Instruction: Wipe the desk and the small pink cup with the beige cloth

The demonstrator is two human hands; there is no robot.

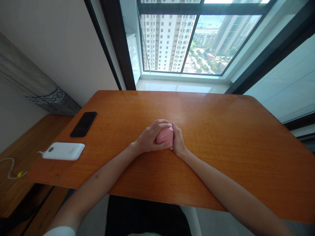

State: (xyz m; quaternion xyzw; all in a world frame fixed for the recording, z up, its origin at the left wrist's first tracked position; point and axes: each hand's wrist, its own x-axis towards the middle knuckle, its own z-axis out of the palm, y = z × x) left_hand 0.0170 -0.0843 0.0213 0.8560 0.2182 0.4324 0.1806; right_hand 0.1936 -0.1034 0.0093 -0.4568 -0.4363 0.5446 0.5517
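A small pink rounded object [165, 136] sits at the middle of an orange-brown wooden table [221, 141]. My left hand [150, 137] wraps round its left side and top, fingers curled over it. My right hand [178, 140] presses against its right side, fingers closed on it. Both forearms rest on the table and reach in from the near edge. A bit of white shows under the object at its lower right; I cannot make out what it is.
A black phone [84, 124] lies face up at the table's left side. Nearer me is a white power bank [64, 151] with a cable [10, 167] trailing off onto a lower wooden surface [14, 183]. A large window [194, 39] is beyond the far edge.
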